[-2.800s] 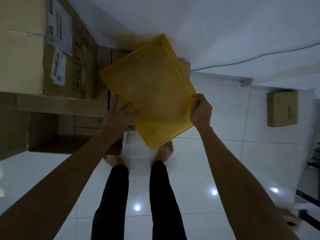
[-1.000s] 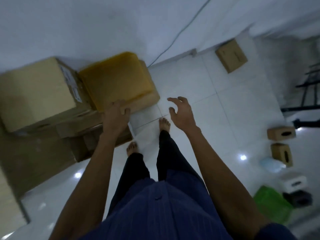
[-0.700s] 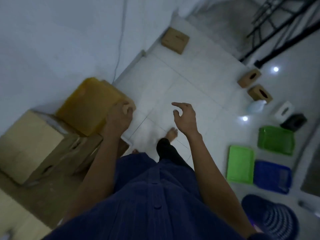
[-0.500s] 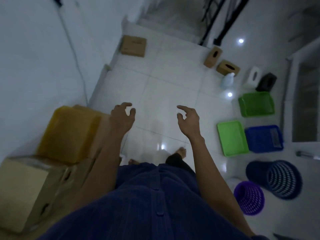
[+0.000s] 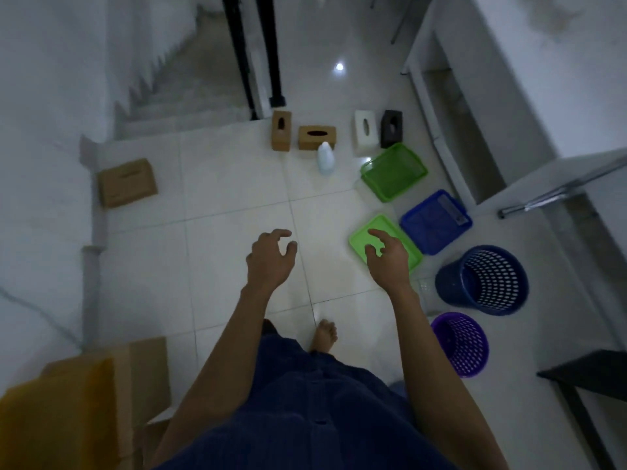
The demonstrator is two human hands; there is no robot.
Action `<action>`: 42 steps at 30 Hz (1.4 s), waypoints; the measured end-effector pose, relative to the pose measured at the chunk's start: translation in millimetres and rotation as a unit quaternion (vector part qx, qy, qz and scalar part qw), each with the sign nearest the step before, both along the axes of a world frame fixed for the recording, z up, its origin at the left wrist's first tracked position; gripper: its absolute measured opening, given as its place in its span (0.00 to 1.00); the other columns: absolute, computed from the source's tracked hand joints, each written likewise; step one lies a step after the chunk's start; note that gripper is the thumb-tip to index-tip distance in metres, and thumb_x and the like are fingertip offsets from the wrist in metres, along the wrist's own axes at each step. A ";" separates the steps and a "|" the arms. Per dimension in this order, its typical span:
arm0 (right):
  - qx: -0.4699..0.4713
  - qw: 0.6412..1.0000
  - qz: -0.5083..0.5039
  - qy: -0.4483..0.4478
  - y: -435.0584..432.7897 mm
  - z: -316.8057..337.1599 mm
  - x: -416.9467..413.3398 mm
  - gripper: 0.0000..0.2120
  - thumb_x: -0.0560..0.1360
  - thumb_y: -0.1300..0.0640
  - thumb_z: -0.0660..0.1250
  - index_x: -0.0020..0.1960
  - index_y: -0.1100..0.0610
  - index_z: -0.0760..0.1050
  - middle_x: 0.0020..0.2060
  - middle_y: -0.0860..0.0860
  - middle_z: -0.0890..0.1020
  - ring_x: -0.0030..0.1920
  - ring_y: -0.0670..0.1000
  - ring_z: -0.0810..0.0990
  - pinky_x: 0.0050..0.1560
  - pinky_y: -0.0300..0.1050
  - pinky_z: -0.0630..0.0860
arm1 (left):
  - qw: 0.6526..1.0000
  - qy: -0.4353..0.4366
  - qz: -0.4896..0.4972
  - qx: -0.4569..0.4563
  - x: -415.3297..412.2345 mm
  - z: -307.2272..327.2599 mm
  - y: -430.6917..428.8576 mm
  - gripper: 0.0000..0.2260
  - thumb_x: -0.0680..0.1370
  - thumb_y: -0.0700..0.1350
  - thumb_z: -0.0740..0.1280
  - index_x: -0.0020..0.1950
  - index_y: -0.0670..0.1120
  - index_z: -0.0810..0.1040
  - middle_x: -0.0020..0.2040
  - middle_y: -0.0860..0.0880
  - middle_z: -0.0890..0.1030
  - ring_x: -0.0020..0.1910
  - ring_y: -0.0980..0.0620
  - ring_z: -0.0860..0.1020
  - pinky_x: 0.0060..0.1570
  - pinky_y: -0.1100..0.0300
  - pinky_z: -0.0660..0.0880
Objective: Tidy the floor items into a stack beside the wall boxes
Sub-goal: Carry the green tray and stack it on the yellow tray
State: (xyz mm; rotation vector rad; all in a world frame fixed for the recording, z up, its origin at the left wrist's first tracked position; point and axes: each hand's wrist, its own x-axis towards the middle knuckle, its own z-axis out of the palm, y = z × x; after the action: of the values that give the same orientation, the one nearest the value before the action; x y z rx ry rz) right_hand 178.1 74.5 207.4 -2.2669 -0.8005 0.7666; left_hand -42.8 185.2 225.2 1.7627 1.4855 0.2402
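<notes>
Down on the white tiled floor [image 5: 230,184] there's a whole spread of stuff along the right side. Nearest the person is a flat green tray [image 5: 405,247], with a blue basket [image 5: 436,220] just beside it on the right and a deeper green basket [image 5: 393,171] a bit further out. Closer in on the right sit a dark blue bin [image 5: 481,279] and a smaller purple bin [image 5: 459,342], both with holes all over, standing close together.

Further back, near the foot of the stairs [image 5: 183,96], there are two brown tissue boxes [image 5: 315,137], a white one [image 5: 364,132] and a black one [image 5: 391,127] side by side, plus a pale bottle [image 5: 325,157] standing in front of the brown ones. A lone cardboard box [image 5: 127,182] sits by the left wall.

Bottom left corner: the yellow tray [image 5: 57,412] is resting on top of the cardboard boxes [image 5: 146,378] by the wall, kinda blurry.

Both hands are empty. The left hand [image 5: 269,257] is held out over bare tile, fingers curled loosely and spread. The right hand [image 5: 385,256] is out above the flat green tray, fingers apart, holding nothing; can't tell if it's touching the tray. One bare foot [image 5: 324,335] is visible below.
</notes>
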 end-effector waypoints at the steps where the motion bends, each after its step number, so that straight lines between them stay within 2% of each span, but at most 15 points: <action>1: -0.004 1.000 -0.015 0.001 -4.1 -3.0 13.6 0.17 0.78 0.59 0.68 0.68 0.54 0.77 0.59 0.59 0.79 0.52 0.56 0.78 0.58 0.53 0.77 | 1.000 0.006 -0.021 -0.006 18.0 -1.1 4.4 0.14 0.81 0.52 0.65 0.66 0.52 0.78 0.63 0.46 0.78 0.62 0.47 0.76 0.61 0.50 0.73; 4: -0.025 0.997 -0.067 0.016 -16.3 -13.1 49.2 0.19 0.79 0.57 0.67 0.69 0.53 0.75 0.62 0.59 0.76 0.51 0.54 0.76 0.58 0.50 0.76 | 0.997 0.032 -0.073 -0.017 70.5 -5.3 20.4 0.14 0.81 0.53 0.65 0.65 0.54 0.77 0.63 0.48 0.77 0.62 0.47 0.76 0.63 0.48 0.72; 10: -0.063 0.984 -0.161 0.038 -11.8 -33.5 117.5 0.21 0.79 0.56 0.68 0.71 0.55 0.73 0.62 0.61 0.76 0.57 0.59 0.78 0.59 0.46 0.71 | 0.983 0.039 -0.173 -0.039 185.2 -24.6 73.9 0.14 0.81 0.51 0.65 0.65 0.53 0.77 0.62 0.47 0.77 0.64 0.47 0.74 0.65 0.45 0.71; 17: -0.109 0.956 -0.259 0.086 18.5 -65.7 190.9 0.22 0.78 0.57 0.68 0.71 0.58 0.72 0.60 0.64 0.76 0.58 0.62 0.77 0.57 0.44 0.71 | 0.947 0.093 -0.298 -0.068 323.1 -58.1 141.2 0.15 0.80 0.52 0.65 0.66 0.52 0.77 0.62 0.46 0.77 0.62 0.45 0.75 0.62 0.46 0.73; 21: -0.124 0.935 -0.309 0.121 30.6 -113.7 224.8 0.21 0.77 0.60 0.69 0.70 0.60 0.73 0.59 0.65 0.76 0.58 0.63 0.78 0.58 0.46 0.72 | 0.928 0.122 -0.346 -0.073 386.4 -105.7 162.4 0.16 0.80 0.51 0.66 0.67 0.52 0.76 0.60 0.44 0.77 0.62 0.44 0.76 0.62 0.44 0.73; 24: -0.129 0.918 -0.345 0.148 36.8 -195.8 254.7 0.21 0.77 0.60 0.69 0.69 0.59 0.73 0.59 0.64 0.76 0.56 0.63 0.79 0.57 0.46 0.73 | 0.920 0.130 -0.362 -0.077 429.1 -191.1 173.7 0.18 0.79 0.49 0.67 0.69 0.50 0.74 0.60 0.43 0.77 0.62 0.42 0.76 0.61 0.43 0.73; 26: -0.144 0.905 -0.368 0.156 37.4 -278.0 271.8 0.21 0.77 0.60 0.69 0.69 0.59 0.73 0.59 0.63 0.75 0.56 0.62 0.79 0.57 0.47 0.73 | 0.917 0.140 -0.364 -0.077 452.8 -277.3 176.9 0.20 0.79 0.49 0.68 0.70 0.50 0.72 0.60 0.42 0.76 0.61 0.41 0.76 0.61 0.43 0.73; 29: -0.164 0.880 -0.414 0.166 31.0 -419.1 295.0 0.26 0.78 0.60 0.68 0.74 0.61 0.67 0.64 0.64 0.72 0.62 0.62 0.75 0.59 0.45 0.69 | 0.912 0.179 -0.363 -0.066 485.0 -421.5 176.9 0.21 0.78 0.53 0.68 0.71 0.51 0.72 0.61 0.42 0.75 0.62 0.40 0.75 0.59 0.43 0.73; 32: -0.191 0.852 -0.452 0.183 20.4 -564.1 310.1 0.34 0.78 0.58 0.67 0.79 0.64 0.56 0.71 0.65 0.66 0.69 0.66 0.69 0.66 0.55 0.69 | 0.906 0.224 -0.356 -0.052 504.4 -569.3 168.9 0.25 0.78 0.56 0.67 0.73 0.50 0.68 0.65 0.40 0.72 0.65 0.37 0.72 0.60 0.40 0.70; 35: -0.220 0.840 -0.472 0.152 5.3 -679.5 320.6 0.40 0.78 0.55 0.67 0.81 0.61 0.47 0.74 0.64 0.61 0.71 0.68 0.66 0.67 0.64 0.68 | 0.920 0.241 -0.305 -0.060 507.2 -687.1 149.6 0.32 0.78 0.56 0.67 0.78 0.47 0.61 0.71 0.39 0.67 0.69 0.36 0.68 0.63 0.37 0.68; 38: -0.243 0.813 -0.511 0.133 -11.3 -754.0 318.8 0.41 0.79 0.52 0.66 0.81 0.58 0.44 0.75 0.62 0.60 0.71 0.68 0.66 0.67 0.65 0.68 | 0.916 0.267 -0.293 -0.061 492.3 -759.8 122.8 0.36 0.78 0.56 0.67 0.80 0.45 0.56 0.75 0.39 0.63 0.72 0.36 0.65 0.67 0.35 0.66; 42: -0.197 0.827 -0.513 0.119 -20.4 -791.3 306.2 0.35 0.80 0.55 0.64 0.80 0.61 0.50 0.72 0.64 0.66 0.68 0.67 0.70 0.66 0.59 0.72 | 0.927 0.221 -0.302 -0.034 471.5 -792.8 105.1 0.35 0.77 0.53 0.69 0.79 0.44 0.58 0.74 0.39 0.63 0.71 0.36 0.66 0.67 0.38 0.68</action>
State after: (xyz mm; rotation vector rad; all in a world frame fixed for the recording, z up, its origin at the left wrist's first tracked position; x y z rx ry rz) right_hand 484.3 54.0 -583.9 -2.3976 0.7610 0.6608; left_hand 428.6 290.2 -567.6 2.2127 1.1333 -0.5510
